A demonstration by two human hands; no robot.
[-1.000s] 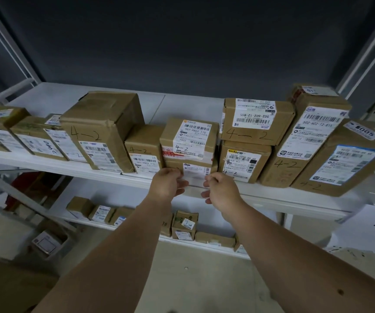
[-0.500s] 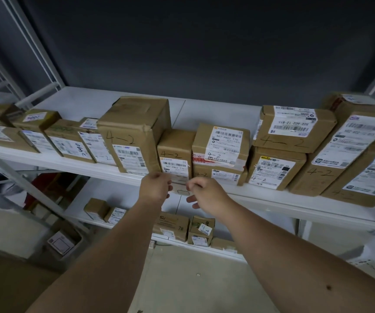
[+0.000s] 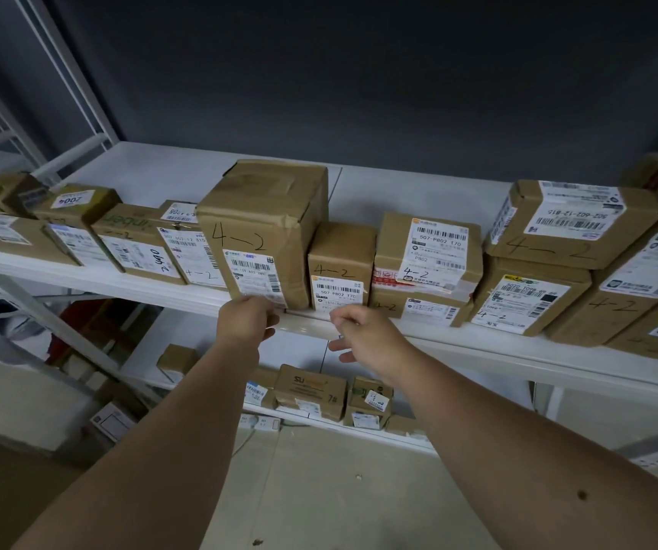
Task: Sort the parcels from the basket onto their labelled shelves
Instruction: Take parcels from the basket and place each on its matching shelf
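Brown cardboard parcels marked "4-2" line the upper white shelf [image 3: 517, 347]. A tall parcel [image 3: 263, 232] stands in the middle, with a small parcel [image 3: 339, 267] to its right. Further right, a labelled parcel [image 3: 426, 248] is stacked on a flat one [image 3: 418, 309]. My left hand [image 3: 246, 319] is curled at the shelf's front edge, knuckles against the tall parcel's bottom corner. My right hand [image 3: 363, 331] hovers just below the small parcel, fingers loosely apart and holding nothing. No basket is in view.
More parcels fill the shelf to the left [image 3: 136, 244] and right [image 3: 573, 224]. A lower shelf carries small boxes [image 3: 311, 391]. A white diagonal brace [image 3: 61, 323] crosses at the left, and a large carton [image 3: 2, 490] stands at the lower left.
Both hands have slid left along the shelf edge, from the stacked pair of parcels to below the tall and small parcels. The view has shifted left and closer.
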